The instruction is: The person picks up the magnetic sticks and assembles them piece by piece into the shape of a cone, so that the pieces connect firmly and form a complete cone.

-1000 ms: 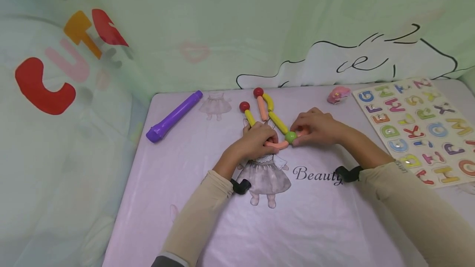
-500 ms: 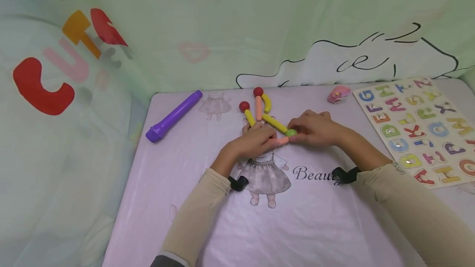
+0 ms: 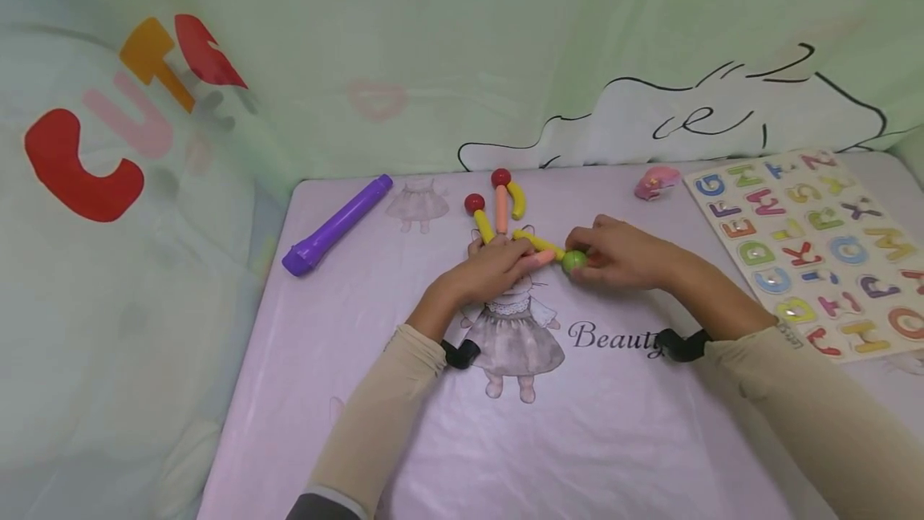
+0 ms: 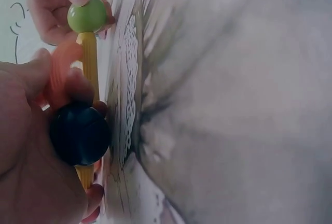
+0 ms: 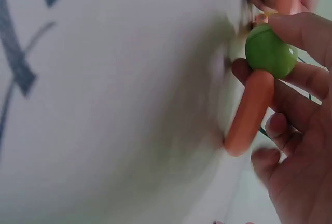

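Observation:
My right hand [image 3: 624, 255] pinches a green ball [image 5: 271, 52] between thumb and fingers. A straight orange rod [image 5: 250, 114] sticks out from that ball, and a yellow rod [image 4: 89, 58] meets its other side. My left hand [image 3: 491, 271] holds a curved orange rod [image 4: 63, 71], its free end pointing toward the green ball but apart from it. A dark blue ball [image 4: 80, 133] sits within the left fingers and is hidden in the head view. Beyond this hand lie two red balls [image 3: 474, 203], another orange rod [image 3: 501, 211], a short yellow rod [image 3: 484, 225] and a curved yellow rod [image 3: 516, 201].
A purple microphone-shaped toy [image 3: 338, 225] lies at the left of the table [image 3: 577, 440]. At the back right are a small pink object [image 3: 657, 182] and a board of alphabet letters [image 3: 816, 259]. Printed curtains rise behind and to the left.
The curved orange rod has come away from the green ball, its end lifting slightly. The green ball has shifted a little right; the yellow rod beside it has swung to a flatter slant.

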`<state>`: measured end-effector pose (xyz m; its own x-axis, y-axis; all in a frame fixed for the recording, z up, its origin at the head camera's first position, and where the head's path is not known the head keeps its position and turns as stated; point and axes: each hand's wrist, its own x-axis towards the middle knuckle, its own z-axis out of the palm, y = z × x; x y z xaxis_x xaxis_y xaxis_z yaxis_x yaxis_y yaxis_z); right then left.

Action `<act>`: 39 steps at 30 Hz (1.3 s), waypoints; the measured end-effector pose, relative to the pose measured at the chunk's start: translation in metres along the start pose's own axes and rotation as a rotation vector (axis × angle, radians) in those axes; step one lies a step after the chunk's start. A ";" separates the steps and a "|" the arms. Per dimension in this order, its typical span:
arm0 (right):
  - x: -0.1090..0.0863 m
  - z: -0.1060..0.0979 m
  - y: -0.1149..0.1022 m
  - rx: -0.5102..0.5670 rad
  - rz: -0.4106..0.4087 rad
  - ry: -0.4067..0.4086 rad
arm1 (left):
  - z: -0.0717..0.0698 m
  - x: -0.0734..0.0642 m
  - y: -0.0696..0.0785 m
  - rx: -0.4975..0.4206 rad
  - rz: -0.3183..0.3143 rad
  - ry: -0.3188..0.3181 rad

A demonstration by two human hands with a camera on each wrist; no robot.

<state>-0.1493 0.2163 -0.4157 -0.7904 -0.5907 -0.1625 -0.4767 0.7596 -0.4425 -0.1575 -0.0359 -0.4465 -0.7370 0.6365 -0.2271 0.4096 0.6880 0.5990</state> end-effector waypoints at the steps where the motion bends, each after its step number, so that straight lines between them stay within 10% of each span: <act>1: 0.001 0.001 0.001 0.010 -0.018 0.006 | 0.000 0.000 0.000 0.000 0.002 0.002; 18: 0.006 0.006 -0.002 0.002 -0.062 0.065 | 0.001 0.003 -0.001 0.001 0.025 -0.001; 29: -0.004 -0.002 0.002 0.017 -0.114 0.134 | -0.001 -0.004 -0.004 -0.185 0.035 0.020; 39: -0.018 -0.005 0.000 0.089 -0.071 0.158 | -0.013 -0.026 0.004 -0.152 0.107 0.209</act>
<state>-0.1365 0.2281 -0.4086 -0.8103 -0.5860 0.0095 -0.5026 0.6864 -0.5255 -0.1434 -0.0540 -0.4283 -0.7954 0.6061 -0.0023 0.4172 0.5502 0.7233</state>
